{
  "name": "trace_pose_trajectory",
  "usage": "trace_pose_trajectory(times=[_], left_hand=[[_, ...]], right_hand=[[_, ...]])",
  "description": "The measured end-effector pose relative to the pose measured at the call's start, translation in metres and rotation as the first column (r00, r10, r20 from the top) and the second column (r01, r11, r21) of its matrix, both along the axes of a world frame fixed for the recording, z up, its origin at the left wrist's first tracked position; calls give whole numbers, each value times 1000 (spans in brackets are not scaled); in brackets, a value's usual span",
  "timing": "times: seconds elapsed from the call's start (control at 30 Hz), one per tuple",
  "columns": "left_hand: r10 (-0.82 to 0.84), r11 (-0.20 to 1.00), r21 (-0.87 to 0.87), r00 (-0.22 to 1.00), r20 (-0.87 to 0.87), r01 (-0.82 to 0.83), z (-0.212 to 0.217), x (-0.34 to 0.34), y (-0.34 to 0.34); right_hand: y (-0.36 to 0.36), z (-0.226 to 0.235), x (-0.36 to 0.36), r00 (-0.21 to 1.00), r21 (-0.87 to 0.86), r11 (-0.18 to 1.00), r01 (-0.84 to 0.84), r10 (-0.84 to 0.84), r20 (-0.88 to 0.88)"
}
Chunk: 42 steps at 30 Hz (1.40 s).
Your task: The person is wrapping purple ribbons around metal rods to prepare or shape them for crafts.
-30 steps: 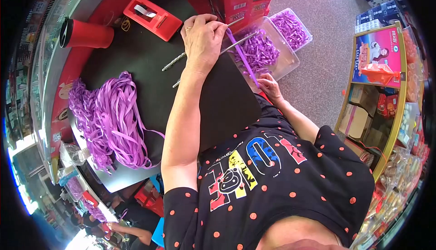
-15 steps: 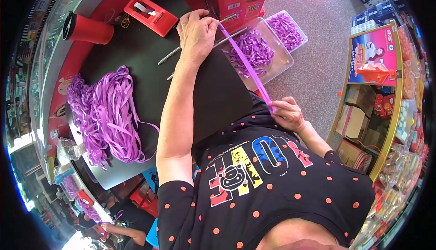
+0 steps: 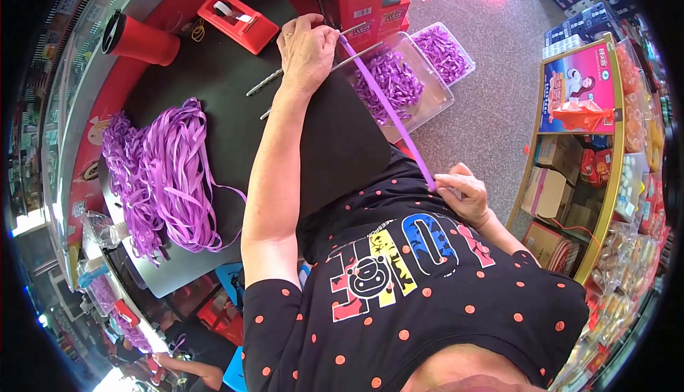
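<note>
Purple ribbon strip: a narrow, shiny purple ribbon strip point(image 3: 389, 109) runs almost straight from the left hand down to the right, passing over the near side of the clear bin.
Right hand: thumb and forefinger of the right hand point(image 3: 464, 194) are pinched together on the strip's lower end, beside the black shirt.
Left hand: the left hand point(image 3: 308, 54) is bent over the metal rods point(image 3: 265, 81), its fingertips at the strip's upper end; how firmly they grip, or what, I cannot tell.
What has changed: the right hand has drawn back from the bin's corner toward the body, while the left has stayed by the rods — more ribbon now spans the gap, apparently pulled taut.
Clear bin: the clear bin point(image 3: 448, 98) holds a heap of short purple pieces point(image 3: 390, 84); a smaller tub point(image 3: 470, 69) of similar pieces sits beyond it.
Black tabletop: on the black tabletop point(image 3: 333, 136), to the left, lies a long purple hank point(image 3: 182, 178) — loose strands trailing — with a red tape dispenser point(image 3: 246, 32) farther back.
</note>
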<state>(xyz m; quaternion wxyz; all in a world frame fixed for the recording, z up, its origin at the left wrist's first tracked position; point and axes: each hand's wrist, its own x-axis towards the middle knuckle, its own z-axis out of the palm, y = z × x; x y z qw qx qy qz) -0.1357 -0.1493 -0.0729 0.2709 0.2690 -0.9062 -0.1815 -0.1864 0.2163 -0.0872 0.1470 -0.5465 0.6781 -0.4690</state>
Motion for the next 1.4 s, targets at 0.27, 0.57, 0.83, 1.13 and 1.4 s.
trace_pose_trajectory(times=[0.27,0.57,0.83,1.13,1.4], left_hand=[[13,1000,-27,1000,-8,-13,0,0,0],[-6,999,31,1000,-30,7,3,0,2],[-23,999,48,1000,-20,24,7,8,0],[36,996,87,999,-19,-34,8,6,3],[49,997,66,999,10,-50,10,6,5]], right_hand=[[-52,96,-35,863,-465,867,-176,364,351],[-269,191,-91,757,-410,803,-434,571,317],[-409,80,-115,724,-132,967,-220,252,642],[-429,-23,-118,679,-118,961,-249,260,687],[-412,-136,-135,905,-19,982,-187,180,386]])
